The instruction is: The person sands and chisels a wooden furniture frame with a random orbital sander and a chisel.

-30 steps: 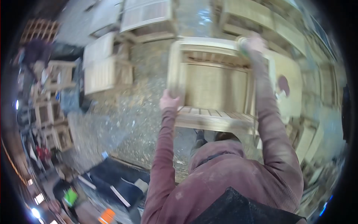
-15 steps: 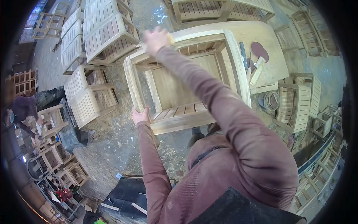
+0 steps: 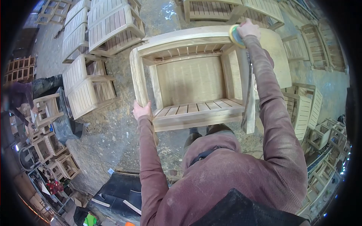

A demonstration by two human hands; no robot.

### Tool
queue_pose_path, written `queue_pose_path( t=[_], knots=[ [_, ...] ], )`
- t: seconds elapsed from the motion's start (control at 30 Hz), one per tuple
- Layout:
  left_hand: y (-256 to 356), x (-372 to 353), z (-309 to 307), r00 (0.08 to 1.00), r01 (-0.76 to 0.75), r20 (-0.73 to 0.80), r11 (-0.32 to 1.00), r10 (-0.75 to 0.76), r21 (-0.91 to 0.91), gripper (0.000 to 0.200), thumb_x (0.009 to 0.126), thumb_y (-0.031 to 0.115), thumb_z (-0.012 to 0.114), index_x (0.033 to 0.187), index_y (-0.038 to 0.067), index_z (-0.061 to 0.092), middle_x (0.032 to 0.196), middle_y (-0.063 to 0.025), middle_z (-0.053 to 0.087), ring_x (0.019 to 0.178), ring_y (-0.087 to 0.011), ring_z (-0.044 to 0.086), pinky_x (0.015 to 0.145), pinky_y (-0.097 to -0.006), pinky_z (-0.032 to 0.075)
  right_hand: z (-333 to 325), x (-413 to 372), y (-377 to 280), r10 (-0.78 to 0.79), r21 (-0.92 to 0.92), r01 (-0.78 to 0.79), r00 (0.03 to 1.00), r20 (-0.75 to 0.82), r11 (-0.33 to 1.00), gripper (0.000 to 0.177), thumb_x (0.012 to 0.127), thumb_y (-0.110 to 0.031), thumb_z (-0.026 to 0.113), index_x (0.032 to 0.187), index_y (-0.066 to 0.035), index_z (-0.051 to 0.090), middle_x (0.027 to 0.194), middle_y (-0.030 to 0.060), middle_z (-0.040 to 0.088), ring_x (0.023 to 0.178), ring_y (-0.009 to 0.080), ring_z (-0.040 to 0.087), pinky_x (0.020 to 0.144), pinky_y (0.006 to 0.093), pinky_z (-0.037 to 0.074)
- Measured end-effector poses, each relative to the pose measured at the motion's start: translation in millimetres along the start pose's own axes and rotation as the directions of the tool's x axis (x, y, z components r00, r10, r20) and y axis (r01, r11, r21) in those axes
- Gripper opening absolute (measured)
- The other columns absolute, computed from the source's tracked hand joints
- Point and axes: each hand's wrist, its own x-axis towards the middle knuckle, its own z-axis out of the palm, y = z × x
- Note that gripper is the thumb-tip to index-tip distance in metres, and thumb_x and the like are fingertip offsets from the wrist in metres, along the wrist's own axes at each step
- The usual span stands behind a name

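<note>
The left hand (image 3: 142, 110) grips the chair (image 3: 192, 81), standing at 12 o'clock, by its 8 o'clock arm, apparently steadying it while the right hand (image 3: 247, 29), closed around a sanding pad (image 3: 235, 35), presses its 1 o'clock corner.

Pale tan chair (image 3: 192, 79), slatted, with fine grain lines. Green and yellow sanding pad (image 3: 234, 35) in right hand (image 3: 247, 28). Dusty maroon, ribbed sleeves (image 3: 151, 150). Grey floor (image 3: 113, 128), speckled with pale sawdust (image 3: 124, 113). Black apron (image 3: 241, 211).

stacked slatted chairs (image 3: 109, 26) upper left | crates (image 3: 62, 164) lower left
</note>
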Motion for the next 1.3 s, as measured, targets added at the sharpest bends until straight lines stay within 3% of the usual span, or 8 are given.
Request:
queue_pose_path(
  t=[0.23,0.43,0.63,0.97,1.1,1.2,1.27,1.3],
  knots=[
    [-3.1,-0.8,-4.3,0.999,-0.046,0.009,0.998,0.047,-0.048,0.044,0.064,0.027,0.075,0.099,0.006,0.058,0.094,-0.0171,0.066,0.091,-0.0347,0.063,0.081,-0.0417,0.048,-6.0,-79.2,-135.6,-0.291,-0.041,0.301,0.943,0.163,0.953,0.043,0.081,-0.035,0.057,0.118,-0.015,0.052,0.113,0.0175,0.056,0.113,0.0313,0.05,0.089,0.044,0.043],
    [-13.5,2.8,0.5,0.998,-0.068,0.01,0.996,0.069,-0.048,0.046,0.063,0.029,0.075,0.1,0.007,0.059,0.094,-0.0171,0.066,0.09,-0.0344,0.063,0.08,-0.0426,0.048,2.5,-59.5,-103.5,-0.342,-0.104,0.362,0.924,0.172,0.926,0.04,0.078,-0.034,0.057,0.114,-0.017,0.055,0.114,0.0184,0.057,0.107,0.0354,0.055,0.087,0.0463,0.047],
    [-1.9,1.2,-2.7,0.998,0.057,-0.015,0.993,-0.056,0.1,0.049,0.063,0.033,0.075,0.103,0.009,0.058,0.092,-0.0178,0.066,0.09,-0.0358,0.062,0.079,-0.0439,0.048,-1.4,-38.1,-73.9,-0.138,-0.158,0.154,0.985,0.108,0.975,0.041,0.078,-0.036,0.058,0.115,-0.016,0.055,0.115,0.015,0.058,0.112,0.0322,0.052,0.089,0.046,0.045],
    [-8.4,-2.4,-8.4,0.999,-0.009,0.04,0.999,0.01,-0.039,0.05,0.064,0.033,0.074,0.104,0.008,0.057,0.095,-0.0181,0.065,0.09,-0.0369,0.062,0.08,-0.0439,0.048,3.1,-66.4,-139.8,-0.36,-0.126,0.398,0.9,0.246,0.909,0.041,0.081,-0.034,0.057,0.115,-0.011,0.054,0.113,0.0136,0.059,0.109,0.0312,0.055,0.088,0.0417,0.048],
    [-8.9,2.4,-3.5,0.999,0.035,0.03,0.999,-0.036,0.031,0.051,0.064,0.035,0.075,0.104,0.009,0.057,0.094,-0.0175,0.065,0.088,-0.0373,0.062,0.078,-0.0451,0.048,-4.5,-4.1,-39.3,-0.263,-0.054,0.273,0.954,0.145,0.96,0.04,0.082,-0.031,0.051,0.114,-0.007,0.057,0.117,0.0152,0.057,0.108,0.0334,0.055,0.094,0.0396,0.043],
    [-2.8,1.9,-4.2,0.997,0.069,0.019,0.994,-0.071,0.088,0.051,0.064,0.036,0.075,0.104,0.011,0.057,0.094,-0.0178,0.065,0.088,-0.0377,0.062,0.077,-0.0458,0.049,7.1,50.4,10.8,-0.176,-0.31,0.213,0.974,0.144,0.927,0.05,0.08,-0.042,0.055,0.121,-0.013,0.056,0.123,0.0092,0.054,0.114,0.0271,0.053,0.093,0.0409,0.044],
    [-5.5,4.9,-1.1,0.998,0.061,0.0,0.995,-0.061,0.081,0.051,0.063,0.037,0.075,0.104,0.012,0.057,0.094,-0.0177,0.065,0.088,-0.038,0.062,0.077,-0.0459,0.049,8.1,50.4,11.9,0.147,-0.16,-0.143,0.989,0.014,0.977,0.051,0.08,-0.044,0.055,0.121,-0.013,0.056,0.122,0.011,0.055,0.115,0.027,0.052,0.093,0.0408,0.043],
    [-7.6,5.6,-0.2,0.999,0.049,-0.013,0.996,-0.048,0.078,0.051,0.063,0.037,0.075,0.104,0.012,0.057,0.093,-0.0176,0.065,0.087,-0.0383,0.062,0.076,-0.0461,0.049,11.0,53.1,2.7,-0.293,-0.441,0.339,0.941,0.173,0.831,0.051,0.08,-0.044,0.055,0.122,-0.015,0.054,0.122,0.0139,0.055,0.115,0.0294,0.052,0.093,0.0402,0.044]
  ],
)
